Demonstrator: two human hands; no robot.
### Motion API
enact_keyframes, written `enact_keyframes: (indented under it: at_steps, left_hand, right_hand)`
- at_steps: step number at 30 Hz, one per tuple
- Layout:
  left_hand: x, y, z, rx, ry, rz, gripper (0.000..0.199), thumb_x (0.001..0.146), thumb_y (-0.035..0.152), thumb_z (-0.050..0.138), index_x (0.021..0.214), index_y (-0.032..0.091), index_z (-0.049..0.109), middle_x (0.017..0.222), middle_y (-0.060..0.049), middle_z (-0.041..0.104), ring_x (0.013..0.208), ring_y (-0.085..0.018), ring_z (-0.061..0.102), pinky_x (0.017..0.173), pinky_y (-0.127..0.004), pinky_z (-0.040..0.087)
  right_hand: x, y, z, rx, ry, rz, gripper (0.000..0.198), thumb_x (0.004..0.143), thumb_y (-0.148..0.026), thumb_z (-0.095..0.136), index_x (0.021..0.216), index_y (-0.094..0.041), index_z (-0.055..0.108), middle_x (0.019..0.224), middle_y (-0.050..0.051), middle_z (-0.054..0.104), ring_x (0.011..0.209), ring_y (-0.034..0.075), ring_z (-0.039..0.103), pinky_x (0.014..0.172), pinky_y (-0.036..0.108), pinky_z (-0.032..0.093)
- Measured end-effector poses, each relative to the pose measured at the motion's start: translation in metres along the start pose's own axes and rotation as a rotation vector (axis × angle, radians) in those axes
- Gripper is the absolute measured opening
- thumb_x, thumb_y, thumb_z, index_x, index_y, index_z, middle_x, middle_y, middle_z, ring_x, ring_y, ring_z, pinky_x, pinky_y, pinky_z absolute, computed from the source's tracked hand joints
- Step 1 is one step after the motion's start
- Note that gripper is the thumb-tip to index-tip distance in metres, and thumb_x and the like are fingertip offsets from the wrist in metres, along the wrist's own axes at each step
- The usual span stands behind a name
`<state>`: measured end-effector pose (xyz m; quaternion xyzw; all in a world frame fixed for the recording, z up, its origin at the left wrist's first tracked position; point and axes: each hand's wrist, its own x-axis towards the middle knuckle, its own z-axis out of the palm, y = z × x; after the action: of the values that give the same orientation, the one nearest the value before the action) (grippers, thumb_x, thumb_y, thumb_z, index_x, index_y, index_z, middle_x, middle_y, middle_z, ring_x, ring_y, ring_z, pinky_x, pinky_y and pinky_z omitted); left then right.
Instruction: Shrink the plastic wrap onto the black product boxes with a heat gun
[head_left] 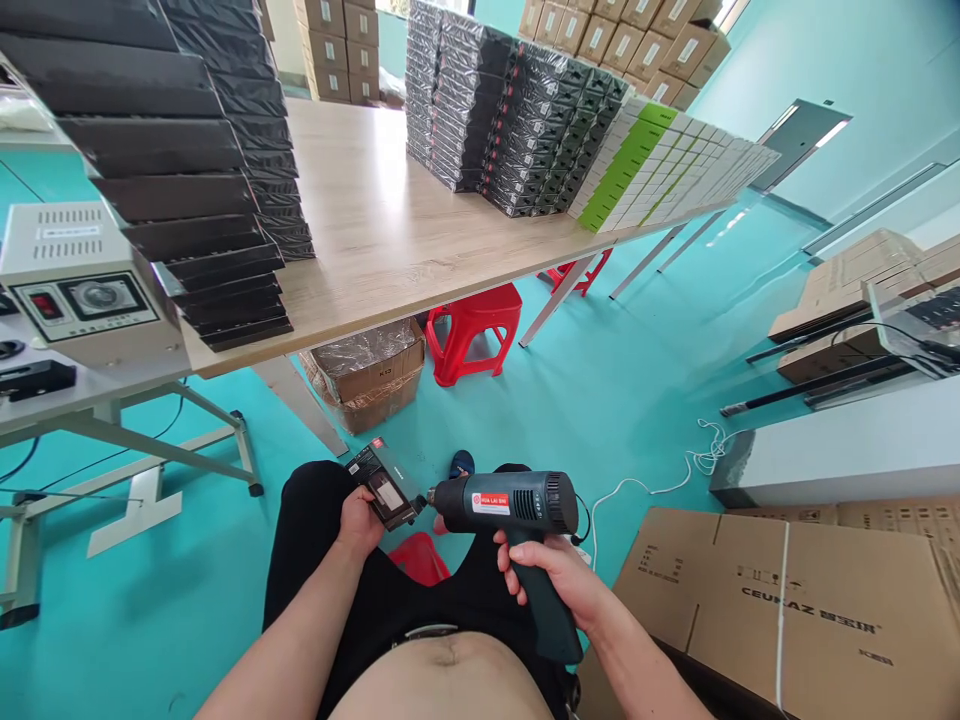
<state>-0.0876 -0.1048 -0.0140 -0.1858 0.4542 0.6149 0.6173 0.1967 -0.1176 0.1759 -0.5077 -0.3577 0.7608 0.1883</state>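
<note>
Small black box (pixel 384 487) gripped in left hand (pixel 360 522); heat gun (pixel 517 530) clasped by right hand (pixel 547 572), nozzle pointed leftward, touching box edge.

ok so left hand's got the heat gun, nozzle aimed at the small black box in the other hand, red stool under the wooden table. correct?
Not quite: the hands are swapped. The head view shows the right hand gripping the heat gun, its nozzle aimed at the small black box held in the left hand. The red stool does stand under the wooden table.
</note>
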Motion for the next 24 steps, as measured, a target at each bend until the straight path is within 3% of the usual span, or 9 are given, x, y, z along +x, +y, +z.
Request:
enact_keyframes:
  at_steps: [3,8,11,14,19,24]
  left_hand:
    - [-0.002,0.001,0.001,0.004,-0.035,0.010,0.020,0.049,0.014,0.047,0.067,0.018,0.053,0.057,-0.002,0.057,0.051,-0.020,0.058,0.066,-0.042,0.055]
    - [-0.001,-0.001,0.000,0.072,-0.038,-0.033,0.023,0.049,0.017,0.048,0.071,0.018,0.053,0.058,-0.002,0.058,0.057,-0.023,0.062,0.063,-0.042,0.055]
    - [0.002,-0.005,-0.002,0.146,-0.045,-0.109,0.022,0.049,0.016,0.049,0.071,0.018,0.052,0.056,-0.002,0.057,0.056,-0.024,0.062,0.057,-0.040,0.054]
    - [0.004,-0.012,-0.004,0.199,-0.053,-0.143,0.017,0.050,0.015,0.049,0.067,0.019,0.049,0.054,-0.002,0.056,0.049,-0.022,0.059,0.049,-0.036,0.052]
    - [0.004,-0.017,-0.007,0.291,-0.115,-0.228,0.013,0.051,0.015,0.051,0.063,0.019,0.049,0.055,-0.005,0.058,0.046,-0.024,0.057,0.042,-0.036,0.048]
    - [0.003,-0.016,-0.010,0.324,-0.151,-0.231,0.011,0.052,0.015,0.052,0.062,0.018,0.050,0.057,-0.006,0.060,0.051,-0.024,0.060,0.046,-0.036,0.050]
  right_hand:
    - [0.000,0.001,0.000,-0.012,-0.072,0.023,0.029,0.075,-0.025,0.061,0.102,-0.012,0.065,0.081,0.007,0.067,0.060,0.016,0.061,0.051,0.026,0.048]
    - [0.004,0.003,-0.005,-0.056,0.078,-0.007,0.027,0.078,-0.028,0.060,0.100,-0.013,0.065,0.082,0.007,0.067,0.063,0.015,0.061,0.055,0.027,0.050]
    - [0.003,0.001,-0.004,-0.026,-0.029,0.043,0.028,0.075,-0.024,0.059,0.100,-0.011,0.065,0.079,0.007,0.066,0.060,0.015,0.061,0.051,0.025,0.049]
    - [0.004,-0.004,0.006,0.067,-0.086,0.002,0.030,0.074,-0.023,0.060,0.101,-0.010,0.065,0.081,0.008,0.066,0.060,0.015,0.061,0.050,0.025,0.048]
    - [0.014,-0.015,0.014,0.201,0.059,-0.084,0.028,0.075,-0.026,0.060,0.100,-0.013,0.065,0.082,0.007,0.066,0.063,0.015,0.061,0.053,0.025,0.048]
    - [0.015,-0.017,0.005,0.191,0.046,-0.087,0.028,0.077,-0.027,0.060,0.102,-0.015,0.065,0.084,0.007,0.066,0.066,0.016,0.061,0.054,0.024,0.048]
